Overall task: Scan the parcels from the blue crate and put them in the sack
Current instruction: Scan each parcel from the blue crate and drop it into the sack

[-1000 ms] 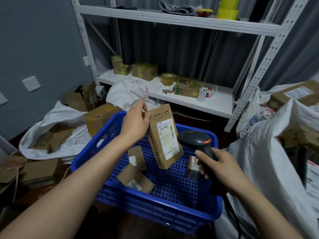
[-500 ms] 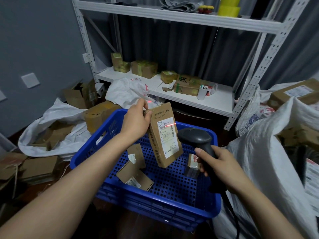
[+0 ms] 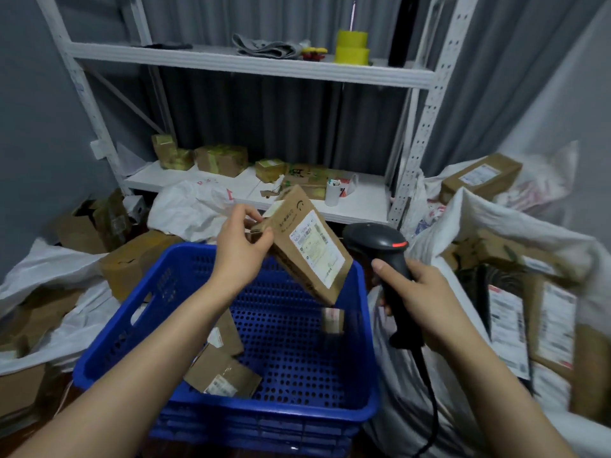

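My left hand (image 3: 239, 249) grips one end of a brown cardboard parcel (image 3: 305, 246) with a white label, tilted above the blue crate (image 3: 158, 312). To its right, my right hand (image 3: 420, 295) grips the handle of a black barcode scanner (image 3: 377, 241), its head beside the parcel's label. Three small brown parcels lie in the crate: two at the left (image 3: 223, 375) and one blurred (image 3: 332, 320) near the right wall. The white sack (image 3: 426, 252) stands open at the right with labelled parcels (image 3: 549, 328) inside.
A white metal shelf (image 3: 360, 206) behind the crate holds several taped boxes and a white cup (image 3: 332, 193). More white sacks and loose cardboard boxes (image 3: 132, 262) lie on the floor at the left. Yellow tape rolls (image 3: 352, 47) sit on the upper shelf.
My left hand has raised the parcel and tipped it toward the right. The red scan line on the label is gone. The scanner has lifted with my right hand.
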